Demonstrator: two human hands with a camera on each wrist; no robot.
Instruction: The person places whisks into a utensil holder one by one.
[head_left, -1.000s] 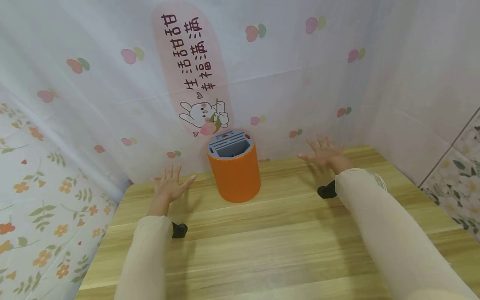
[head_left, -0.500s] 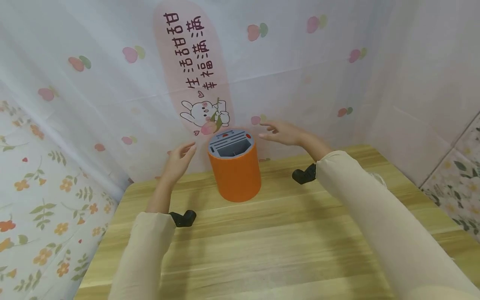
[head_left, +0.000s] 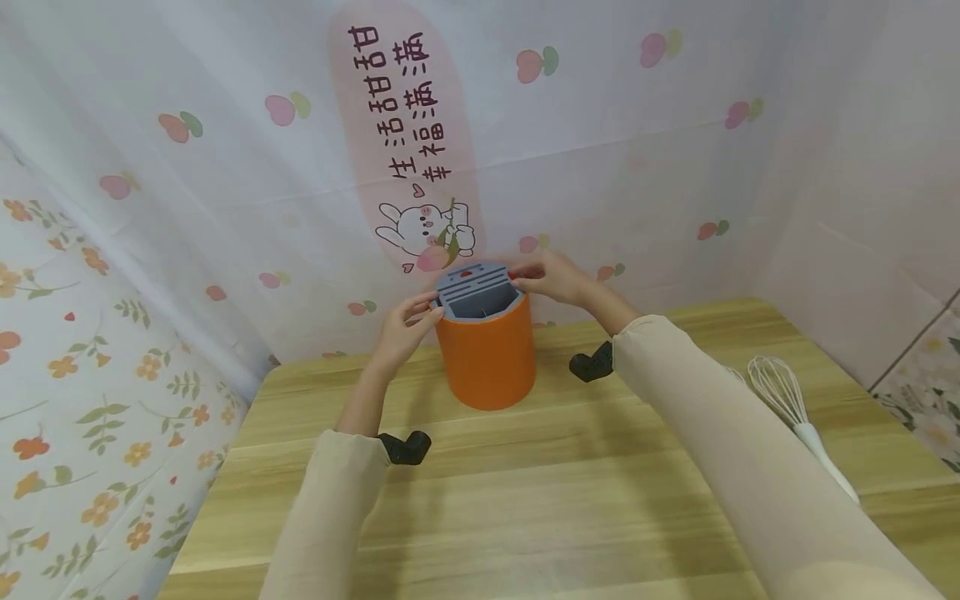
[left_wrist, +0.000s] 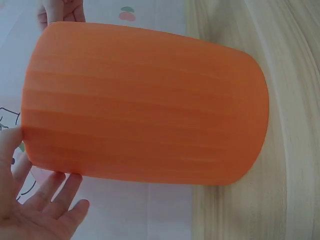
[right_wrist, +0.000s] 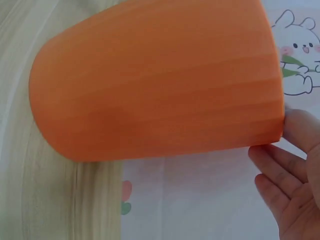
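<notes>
An orange cylindrical knife holder (head_left: 491, 362) stands upright towards the back of the table, its grey slotted insert (head_left: 480, 277) facing up. My left hand (head_left: 401, 337) grips the left side of its top rim. In the left wrist view, that hand's (left_wrist: 47, 205) thumb lies at the rim and its fingertips meet the orange side wall. Across from it, my right hand (head_left: 558, 279) grips the right side of the rim. The right wrist view shows the right hand (right_wrist: 295, 182) with thumb over the rim and fingertips under the wall's edge.
A whisk (head_left: 813, 442) with a white handle lies on the wooden table (head_left: 525, 508) at the right, partly behind the right sleeve (head_left: 697, 408). Right behind the holder hangs a printed curtain (head_left: 622, 183). A flowered cloth (head_left: 105, 433) borders the left side.
Both hands went from spread wide on either side of the holder, inward to its rim, and now grip it. The view shifted slightly, and the whisk came out from behind the right sleeve.
</notes>
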